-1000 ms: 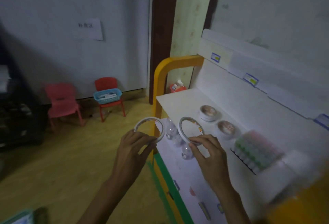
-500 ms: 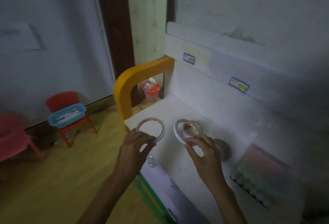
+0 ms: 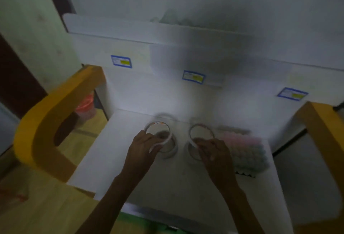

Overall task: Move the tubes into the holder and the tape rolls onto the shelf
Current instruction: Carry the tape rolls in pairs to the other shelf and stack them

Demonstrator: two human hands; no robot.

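Note:
My left hand (image 3: pixel 144 147) grips a thin white tape roll (image 3: pixel 158 135) by its near rim, just above another white tape roll (image 3: pixel 170 150) that lies on the white shelf (image 3: pixel 130 159). A second thin tape roll (image 3: pixel 201 133) is pinched in my right hand (image 3: pixel 214 152), held over a further roll (image 3: pixel 191 152) on the shelf. To the right of that hand stands a rack of pink and green capped tubes (image 3: pixel 245 152). The picture is dim and blurred.
Yellow curved frame posts stand at the shelf's left (image 3: pixel 37 137) and right (image 3: pixel 323 131). Blue-edged labels (image 3: pixel 121 61) run along the white back panel. An orange bin (image 3: pixel 85 105) sits on the wooden floor behind the left post.
The view has swung right and down over the shelf. Both hands have carried their tape rolls further in, until they hang above the rolls lying on the shelf.

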